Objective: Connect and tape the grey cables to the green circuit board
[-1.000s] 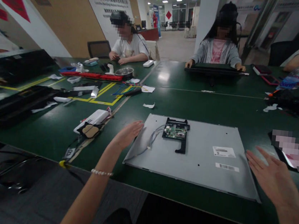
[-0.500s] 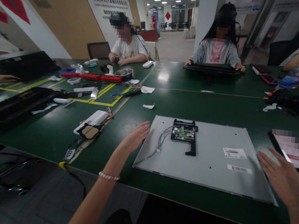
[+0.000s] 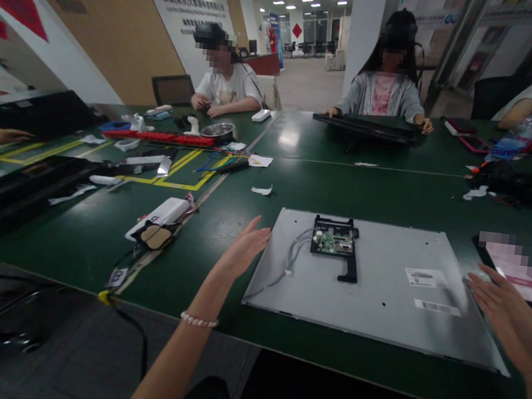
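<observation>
A flat grey display panel (image 3: pixel 372 320) lies back side up on the green table in front of me. A green circuit board (image 3: pixel 333 241) in a black bracket (image 3: pixel 348 270) sits near its far edge, and grey cables (image 3: pixel 291 253) run from it to the left edge. Two white labels (image 3: pixel 424 278) are stuck on the right part. My left hand (image 3: pixel 245 248) is open, fingers stretched, at the panel's left edge. At the right edge my right hand (image 3: pixel 498 309) is open too, its fingers extended. Whether either palm presses on the panel I cannot tell.
Left of the panel lies a white device with cables (image 3: pixel 162 220). A phone (image 3: pixel 515 269) rests at the right, with a water bottle (image 3: pixel 528 130) behind it. Across the table a person holds a black panel (image 3: pixel 367 129). Black frames (image 3: pixel 23 178) lie far left.
The display panel sits slightly farther right in view, and both my hands remain at its sides. Across the table, the person's black panel has shifted left and tilted.
</observation>
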The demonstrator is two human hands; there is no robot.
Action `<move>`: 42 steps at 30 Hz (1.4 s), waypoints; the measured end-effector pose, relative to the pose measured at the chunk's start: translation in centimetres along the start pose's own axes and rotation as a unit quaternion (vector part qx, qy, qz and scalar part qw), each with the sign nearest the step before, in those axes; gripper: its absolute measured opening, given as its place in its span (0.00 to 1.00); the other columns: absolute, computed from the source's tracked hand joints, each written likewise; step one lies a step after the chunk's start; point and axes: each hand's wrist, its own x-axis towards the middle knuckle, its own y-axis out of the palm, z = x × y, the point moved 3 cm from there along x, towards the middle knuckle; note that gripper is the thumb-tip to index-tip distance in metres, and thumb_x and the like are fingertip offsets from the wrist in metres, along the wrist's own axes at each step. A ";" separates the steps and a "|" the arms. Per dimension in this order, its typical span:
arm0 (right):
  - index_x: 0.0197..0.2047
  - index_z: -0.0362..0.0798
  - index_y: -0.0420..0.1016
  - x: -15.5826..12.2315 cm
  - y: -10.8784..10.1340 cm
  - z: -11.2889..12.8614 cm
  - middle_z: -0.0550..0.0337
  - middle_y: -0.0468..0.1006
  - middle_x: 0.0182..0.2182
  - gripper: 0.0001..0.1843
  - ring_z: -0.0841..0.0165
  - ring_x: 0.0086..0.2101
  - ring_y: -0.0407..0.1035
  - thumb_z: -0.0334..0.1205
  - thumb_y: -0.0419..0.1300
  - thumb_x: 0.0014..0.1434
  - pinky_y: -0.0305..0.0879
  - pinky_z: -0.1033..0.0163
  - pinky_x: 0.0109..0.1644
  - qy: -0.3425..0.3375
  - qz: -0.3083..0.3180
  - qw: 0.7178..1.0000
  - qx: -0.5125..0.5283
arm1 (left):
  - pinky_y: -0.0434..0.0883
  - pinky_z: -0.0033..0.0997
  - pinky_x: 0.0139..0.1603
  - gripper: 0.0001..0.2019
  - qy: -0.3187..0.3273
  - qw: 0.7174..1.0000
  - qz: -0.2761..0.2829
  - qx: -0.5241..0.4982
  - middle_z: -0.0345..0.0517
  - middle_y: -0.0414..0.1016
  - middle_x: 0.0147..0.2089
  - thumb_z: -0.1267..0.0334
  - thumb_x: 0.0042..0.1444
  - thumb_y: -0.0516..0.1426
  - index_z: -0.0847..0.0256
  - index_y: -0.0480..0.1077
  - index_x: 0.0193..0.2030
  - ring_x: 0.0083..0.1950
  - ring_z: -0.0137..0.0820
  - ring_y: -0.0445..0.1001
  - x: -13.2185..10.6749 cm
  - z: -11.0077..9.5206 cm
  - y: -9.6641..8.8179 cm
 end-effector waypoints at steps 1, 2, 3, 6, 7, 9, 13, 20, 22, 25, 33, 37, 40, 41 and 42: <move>0.64 0.56 0.63 0.1 -0.2 -0.1 0.53 0.69 0.62 0.37 0.56 0.64 0.57 0.59 0.58 0.53 0.51 0.55 0.69 -0.004 -0.001 1.000 0.002 | 0.58 0.36 0.69 0.42 -0.001 1.000 0.000 -0.010 0.56 0.70 0.62 0.66 0.58 0.58 0.61 0.40 0.74 0.65 0.34 0.67 -0.2 -0.1 0.3; 0.64 0.56 0.64 0.2 -0.4 -0.2 0.53 0.69 0.61 0.37 0.57 0.64 0.58 0.58 0.59 0.52 0.51 0.55 0.69 -0.009 -0.003 1.000 0.004 | 0.58 0.36 0.70 0.42 -0.001 1.000 0.001 -0.017 0.57 0.69 0.63 0.67 0.57 0.58 0.62 0.41 0.74 0.65 0.35 0.67 -0.3 -0.1 0.5; 0.64 0.56 0.64 0.2 -0.5 -0.3 0.54 0.70 0.61 0.37 0.57 0.64 0.58 0.57 0.60 0.52 0.50 0.55 0.70 -0.012 -0.002 1.000 0.004 | 0.58 0.36 0.70 0.42 0.000 1.000 0.003 -0.022 0.58 0.68 0.63 0.67 0.57 0.59 0.62 0.42 0.74 0.65 0.35 0.67 -0.5 -0.2 0.8; 0.63 0.58 0.65 -0.2 -0.3 0.0 0.54 0.71 0.60 0.35 0.58 0.64 0.59 0.57 0.60 0.53 0.48 0.54 0.71 -0.018 -0.005 1.000 0.004 | 0.57 0.36 0.70 0.42 0.000 1.000 0.005 -0.016 0.58 0.68 0.64 0.66 0.57 0.60 0.62 0.42 0.74 0.65 0.35 0.67 -0.8 -0.3 1.4; 0.62 0.58 0.65 -0.4 -0.1 0.3 0.53 0.71 0.60 0.34 0.58 0.64 0.59 0.57 0.60 0.53 0.48 0.53 0.71 -0.021 -0.008 1.000 0.000 | 0.57 0.36 0.70 0.42 -0.002 1.000 0.004 -0.011 0.57 0.68 0.64 0.66 0.57 0.60 0.61 0.42 0.74 0.66 0.35 0.66 -0.9 -0.3 1.6; 0.61 0.59 0.66 -1.0 0.4 1.0 0.53 0.70 0.60 0.34 0.57 0.64 0.59 0.59 0.61 0.52 0.47 0.52 0.71 -0.030 -0.016 0.999 -0.007 | 0.56 0.36 0.70 0.41 -0.007 1.000 0.000 -0.001 0.56 0.68 0.64 0.65 0.58 0.60 0.60 0.43 0.74 0.66 0.35 0.66 -1.0 -0.3 1.8; 0.58 0.59 0.69 -2.1 1.5 2.2 0.51 0.70 0.60 0.33 0.56 0.64 0.58 0.63 0.60 0.52 0.47 0.53 0.71 -0.029 -0.035 0.999 -0.008 | 0.56 0.36 0.71 0.41 -0.006 1.000 0.002 0.007 0.53 0.71 0.62 0.64 0.58 0.59 0.59 0.44 0.74 0.66 0.34 0.66 -1.0 -0.2 2.3; 0.65 0.59 0.62 -2.0 1.8 2.6 0.50 0.60 0.67 0.37 0.51 0.66 0.54 0.62 0.57 0.55 0.51 0.45 0.69 -0.024 -0.053 0.972 -0.226 | 0.55 0.35 0.71 0.44 0.011 0.999 0.028 0.012 0.55 0.67 0.65 0.62 0.57 0.59 0.61 0.39 0.75 0.67 0.34 0.65 -0.6 0.6 2.4; 0.66 0.56 0.61 -1.8 2.9 3.0 0.47 0.60 0.67 0.37 0.47 0.65 0.55 0.62 0.55 0.57 0.52 0.39 0.67 -0.080 -0.032 0.933 -0.350 | 0.54 0.36 0.71 0.44 0.021 0.999 0.029 0.022 0.57 0.62 0.68 0.60 0.58 0.59 0.60 0.38 0.75 0.69 0.35 0.62 -0.5 1.1 2.3; 0.68 0.53 0.56 -1.9 6.6 4.0 0.47 0.62 0.66 0.39 0.47 0.63 0.58 0.61 0.54 0.59 0.56 0.38 0.64 -0.183 0.042 0.882 -0.432 | 0.52 0.38 0.72 0.41 0.049 0.997 0.006 0.062 0.57 0.51 0.73 0.57 0.60 0.57 0.57 0.39 0.75 0.73 0.37 0.54 -0.5 2.1 2.3; 0.74 0.56 0.35 -0.1 20.1 6.4 0.49 0.32 0.73 0.60 0.44 0.70 0.29 0.60 0.65 0.49 0.45 0.35 0.68 -0.288 0.249 0.806 -0.453 | 0.51 0.42 0.72 0.37 0.077 0.989 -0.037 0.121 0.52 0.43 0.76 0.54 0.61 0.54 0.51 0.42 0.73 0.75 0.38 0.47 -0.7 3.5 3.1; 0.74 0.50 0.39 1.8 23.4 6.3 0.42 0.39 0.72 0.63 0.42 0.69 0.31 0.57 0.68 0.44 0.41 0.35 0.68 -0.285 0.321 0.777 -0.461 | 0.47 0.42 0.73 0.37 0.093 0.986 -0.042 0.130 0.52 0.44 0.76 0.56 0.60 0.54 0.53 0.43 0.73 0.75 0.38 0.45 -0.7 3.5 3.1; 0.74 0.49 0.39 2.3 24.0 6.1 0.40 0.48 0.70 0.63 0.42 0.68 0.41 0.55 0.68 0.44 0.45 0.36 0.68 -0.305 0.351 0.771 -0.436 | 0.46 0.43 0.73 0.36 0.103 0.984 -0.040 0.141 0.53 0.45 0.75 0.57 0.60 0.54 0.53 0.44 0.73 0.75 0.38 0.44 -0.8 3.6 3.0; 0.74 0.49 0.38 2.2 24.0 6.1 0.41 0.49 0.70 0.63 0.43 0.67 0.45 0.55 0.69 0.44 0.47 0.37 0.67 -0.308 0.354 0.773 -0.426 | 0.46 0.43 0.73 0.36 0.106 0.983 -0.039 0.146 0.52 0.45 0.75 0.58 0.60 0.54 0.53 0.44 0.73 0.75 0.37 0.45 -0.8 3.6 3.0; 0.74 0.49 0.37 2.1 23.9 6.0 0.41 0.51 0.69 0.63 0.43 0.66 0.49 0.55 0.69 0.44 0.50 0.38 0.67 -0.310 0.354 0.777 -0.418 | 0.46 0.43 0.73 0.35 0.108 0.982 -0.037 0.150 0.52 0.45 0.75 0.58 0.60 0.54 0.53 0.44 0.72 0.75 0.37 0.45 -0.8 3.6 3.0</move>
